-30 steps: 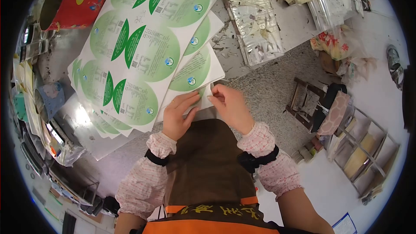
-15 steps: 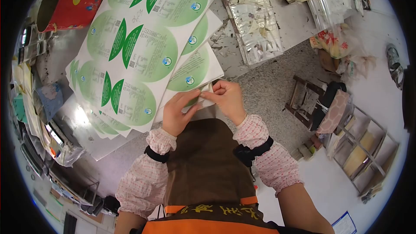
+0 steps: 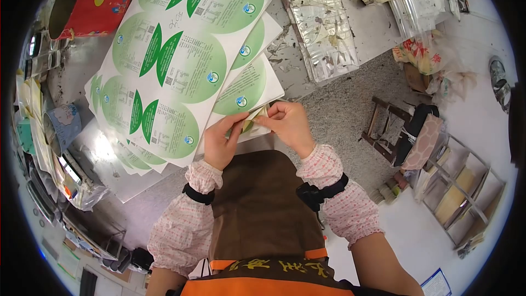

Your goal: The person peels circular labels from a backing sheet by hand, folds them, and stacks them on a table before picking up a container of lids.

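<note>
A fanned stack of printed paper sheets (image 3: 189, 22) lies on the table, with large pale-green circles and dark-green leaf shapes on the top sheet. At the stack's near right corner, a small paper flap (image 3: 256, 114) stands folded up between my hands, with a bit of green showing below it. My left hand (image 3: 221, 141) is closed, its thumb and forefinger on the left side of this sheet corner. From the right, my right hand (image 3: 291, 125) pinches the flap between thumb and bent fingers. The fingertips partly hide the corner, so the separate layers are hard to make out.
A red patterned bin (image 3: 98, 5) stands at the far left, with a blue cup (image 3: 64, 123) nearer. Flattened silvery wrapping (image 3: 320, 22) lies along the table's right part. On the floor at right are a wooden stool (image 3: 386, 129) and a rack (image 3: 463, 192).
The sheet corner between my hands has been bent up and opened into a visible flap. My left fingers have drawn slightly left and closed more, while my right hand stays almost in place.
</note>
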Demonstrator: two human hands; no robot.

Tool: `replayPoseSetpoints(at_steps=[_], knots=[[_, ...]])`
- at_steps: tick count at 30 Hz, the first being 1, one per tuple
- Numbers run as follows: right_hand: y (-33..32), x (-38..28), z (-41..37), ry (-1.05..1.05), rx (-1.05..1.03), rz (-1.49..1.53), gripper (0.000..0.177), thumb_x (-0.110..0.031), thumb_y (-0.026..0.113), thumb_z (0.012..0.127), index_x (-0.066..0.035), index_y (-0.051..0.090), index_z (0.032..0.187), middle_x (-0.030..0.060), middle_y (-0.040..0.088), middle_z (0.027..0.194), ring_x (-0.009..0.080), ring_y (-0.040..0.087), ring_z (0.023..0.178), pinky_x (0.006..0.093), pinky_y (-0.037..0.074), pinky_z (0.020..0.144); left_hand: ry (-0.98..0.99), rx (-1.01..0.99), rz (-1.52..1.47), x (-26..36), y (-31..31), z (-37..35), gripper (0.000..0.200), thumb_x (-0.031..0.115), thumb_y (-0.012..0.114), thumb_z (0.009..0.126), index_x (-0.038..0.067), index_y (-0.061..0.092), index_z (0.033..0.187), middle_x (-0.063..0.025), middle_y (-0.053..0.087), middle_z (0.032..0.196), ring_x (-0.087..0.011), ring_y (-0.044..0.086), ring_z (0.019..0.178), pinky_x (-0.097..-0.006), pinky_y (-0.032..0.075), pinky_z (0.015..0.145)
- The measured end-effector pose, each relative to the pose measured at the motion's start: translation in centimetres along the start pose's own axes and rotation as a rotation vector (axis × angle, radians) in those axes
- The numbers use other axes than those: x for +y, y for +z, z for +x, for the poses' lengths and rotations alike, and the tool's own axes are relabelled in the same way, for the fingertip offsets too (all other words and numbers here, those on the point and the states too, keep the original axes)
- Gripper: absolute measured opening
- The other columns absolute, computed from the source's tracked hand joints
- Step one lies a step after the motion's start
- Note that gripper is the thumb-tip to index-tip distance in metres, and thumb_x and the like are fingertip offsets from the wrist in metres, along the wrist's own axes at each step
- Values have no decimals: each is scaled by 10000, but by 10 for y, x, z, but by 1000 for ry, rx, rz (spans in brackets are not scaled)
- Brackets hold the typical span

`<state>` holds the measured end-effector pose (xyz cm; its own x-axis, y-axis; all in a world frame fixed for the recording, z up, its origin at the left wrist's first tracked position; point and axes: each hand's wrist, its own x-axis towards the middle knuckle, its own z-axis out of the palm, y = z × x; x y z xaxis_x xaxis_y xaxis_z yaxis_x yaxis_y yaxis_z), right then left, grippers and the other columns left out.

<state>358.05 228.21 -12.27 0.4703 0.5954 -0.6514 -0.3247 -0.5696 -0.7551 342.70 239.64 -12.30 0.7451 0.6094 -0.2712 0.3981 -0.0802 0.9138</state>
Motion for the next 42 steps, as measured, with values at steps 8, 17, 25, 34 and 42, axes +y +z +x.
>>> replayPoseSetpoints(at_steps=[8, 17, 25, 34, 42], knots=[[3, 17, 3, -39, 84, -24, 236, -145, 836, 749, 25, 675, 720, 56, 660, 629, 69, 578, 548, 238, 457, 511, 88, -15, 22, -1, 4, -2, 146, -34, 670, 826, 6, 619, 957, -121, 715, 1014, -235, 692, 839, -310, 540, 750], [-10, 8, -3, 45, -103, 159, 173, -98, 769, 822, 51, 680, 816, 56, 675, 684, 76, 616, 594, 224, 508, 549, 91, 6, 114, -9, 3, -7, 207, -75, 647, 794, 22, 659, 976, -125, 709, 1010, -284, 683, 821, -330, 539, 709], [-11, 6, -2, 95, -103, 148, 160, -68, 757, 827, 71, 685, 863, 84, 697, 743, 108, 660, 636, 236, 557, 563, 132, -29, -3, -8, -1, -4, 231, -48, 668, 799, 27, 707, 1014, -141, 697, 1062, -292, 690, 907, -333, 551, 765], [-11, 11, -6, 70, -109, 189, 144, -47, 756, 824, 70, 682, 864, 85, 699, 755, 103, 658, 650, 228, 550, 574, 193, -18, 88, -8, -1, -2, 236, -49, 678, 797, 28, 698, 1020, -134, 713, 1007, -272, 700, 876, -329, 554, 766], [-7, 1, -5, 135, -99, 157, 118, -24, 746, 829, 65, 676, 862, 90, 703, 765, 109, 668, 670, 247, 572, 604, 176, -37, 32, -17, -2, -5, 255, -64, 663, 800, 30, 696, 1035, -133, 718, 1008, -277, 701, 878, -332, 551, 770]])
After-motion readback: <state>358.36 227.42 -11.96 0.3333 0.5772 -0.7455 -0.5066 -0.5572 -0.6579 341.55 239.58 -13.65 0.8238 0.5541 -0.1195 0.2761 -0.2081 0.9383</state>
